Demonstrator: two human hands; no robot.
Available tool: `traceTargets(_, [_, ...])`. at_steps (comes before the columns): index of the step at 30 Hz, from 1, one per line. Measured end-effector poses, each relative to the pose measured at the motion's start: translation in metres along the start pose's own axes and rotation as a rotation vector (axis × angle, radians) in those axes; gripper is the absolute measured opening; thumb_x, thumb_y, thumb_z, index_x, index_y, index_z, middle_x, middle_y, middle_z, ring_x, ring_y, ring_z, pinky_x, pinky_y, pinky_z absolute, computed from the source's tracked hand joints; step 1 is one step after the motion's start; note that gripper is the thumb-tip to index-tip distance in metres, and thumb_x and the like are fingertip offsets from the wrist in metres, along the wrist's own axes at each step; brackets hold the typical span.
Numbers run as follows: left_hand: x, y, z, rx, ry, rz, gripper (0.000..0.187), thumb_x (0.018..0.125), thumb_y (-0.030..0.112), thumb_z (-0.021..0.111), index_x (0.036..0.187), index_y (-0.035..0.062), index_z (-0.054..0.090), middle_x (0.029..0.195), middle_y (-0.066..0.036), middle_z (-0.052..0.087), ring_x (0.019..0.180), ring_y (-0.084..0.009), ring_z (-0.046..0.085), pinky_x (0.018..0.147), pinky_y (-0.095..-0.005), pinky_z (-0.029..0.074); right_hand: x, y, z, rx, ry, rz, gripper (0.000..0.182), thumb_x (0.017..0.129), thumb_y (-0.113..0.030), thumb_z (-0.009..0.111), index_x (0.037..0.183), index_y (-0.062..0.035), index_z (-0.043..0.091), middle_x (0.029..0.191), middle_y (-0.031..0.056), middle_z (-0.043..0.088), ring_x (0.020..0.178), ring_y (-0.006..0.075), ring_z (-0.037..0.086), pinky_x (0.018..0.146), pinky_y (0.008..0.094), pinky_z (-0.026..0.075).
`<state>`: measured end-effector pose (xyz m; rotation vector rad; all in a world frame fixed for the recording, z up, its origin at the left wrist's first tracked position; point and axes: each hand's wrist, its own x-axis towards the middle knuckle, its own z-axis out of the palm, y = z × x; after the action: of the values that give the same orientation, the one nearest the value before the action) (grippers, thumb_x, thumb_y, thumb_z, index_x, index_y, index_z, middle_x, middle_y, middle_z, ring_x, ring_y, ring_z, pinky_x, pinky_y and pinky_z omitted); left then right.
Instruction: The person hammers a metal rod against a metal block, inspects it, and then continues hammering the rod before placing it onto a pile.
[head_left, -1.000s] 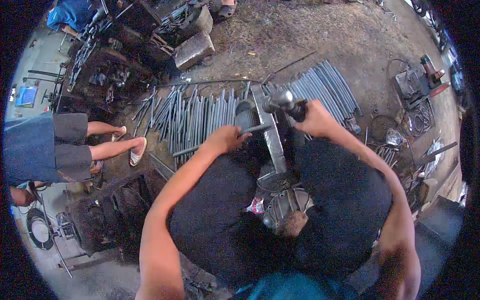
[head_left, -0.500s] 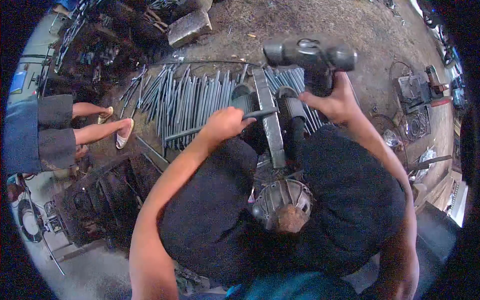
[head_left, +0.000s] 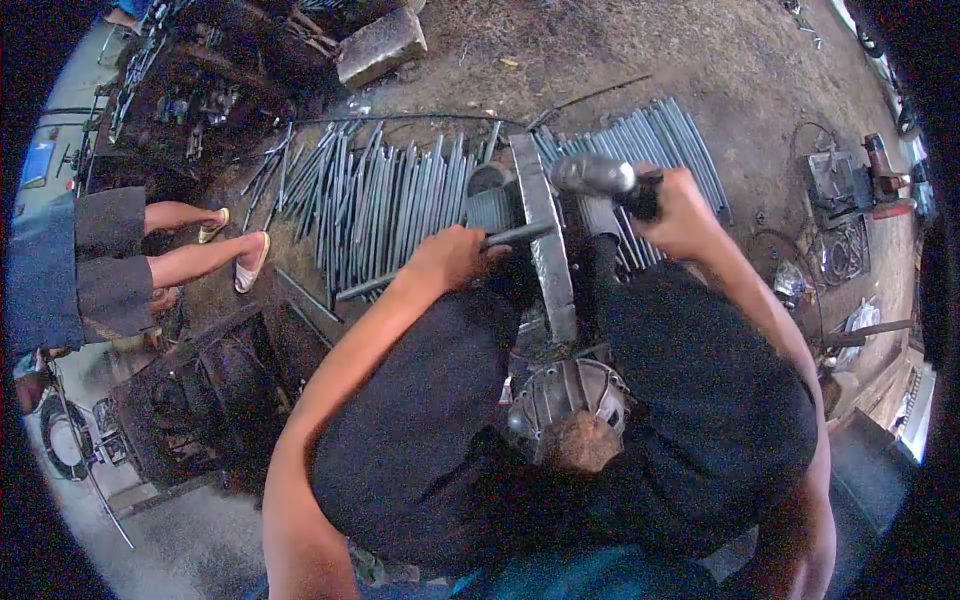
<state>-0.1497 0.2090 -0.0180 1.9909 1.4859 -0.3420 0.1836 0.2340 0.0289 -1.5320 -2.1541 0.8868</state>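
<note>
My left hand [head_left: 448,260] is closed round a grey metal rod [head_left: 515,236], whose far end lies across a long, flat metal bar [head_left: 557,290]. The bar runs away from me between my knees. In my right hand [head_left: 685,218], the fingers wrap the dark handle of a hammer [head_left: 592,176]. Its rounded metal head is low beside the bar's far half, a little beyond the rod's end, and overlaps the bar's edge in this view. A ribbed metal housing [head_left: 567,395] sits between my thighs at the bar's near end.
Many grey rods [head_left: 390,195] lie in rows on the ground beyond my legs, with more rods [head_left: 665,140] to the right. A person's legs [head_left: 200,262] are at the left. Metal equipment [head_left: 840,185] stands at the right, and a block [head_left: 382,45] lies at the back.
My right hand has brought the hammer down from its raised position, and the head is now lower and nearer the bar. My left hand still grips the rod, slightly lower in view.
</note>
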Motion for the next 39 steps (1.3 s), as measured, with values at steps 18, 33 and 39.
traceTargets(18, [0.0, -0.002, -0.006, 0.046, 0.021, 0.03, 0.046, 0.088, 0.045, 0.059, 0.086, -0.0002, 0.068, 0.084, -0.027, 0.065, 0.08, -0.0432, 0.064, 0.075, -0.0501, 0.051, -0.015, 0.045, 0.042, 0.725, 0.17, 0.165, 0.077, 0.061, -0.003, 0.078, 0.128, 0.0017, 0.04, 0.11, 0.0104, 0.054, 0.1, 0.0192, 0.056, 0.086, 0.0327, 0.048])
traceTargets(33, [-0.002, -0.002, -0.016, 0.075, -0.075, 0.022, 0.05, 0.088, 0.05, 0.058, 0.089, 0.0011, 0.068, 0.088, -0.023, 0.066, 0.086, -0.0399, 0.064, 0.076, -0.0484, 0.051, -0.022, 0.002, 0.027, 0.279, -0.249, 0.528, 0.059, 0.064, -0.007, 0.074, 0.117, -0.0011, 0.049, 0.1, 0.0089, 0.058, 0.092, 0.0141, 0.054, 0.08, 0.0326, 0.049])
traceTargets(39, [0.01, 0.006, -0.02, 0.081, -0.138, 0.077, 0.054, 0.088, 0.054, 0.055, 0.087, 0.0012, 0.069, 0.088, -0.022, 0.067, 0.084, -0.04, 0.065, 0.076, -0.0481, 0.052, -0.013, -0.017, -0.044, 0.605, 0.269, 0.092, 0.049, 0.067, -0.002, 0.076, 0.109, -0.0043, 0.051, 0.096, 0.0052, 0.061, 0.091, 0.0155, 0.059, 0.079, 0.0311, 0.05])
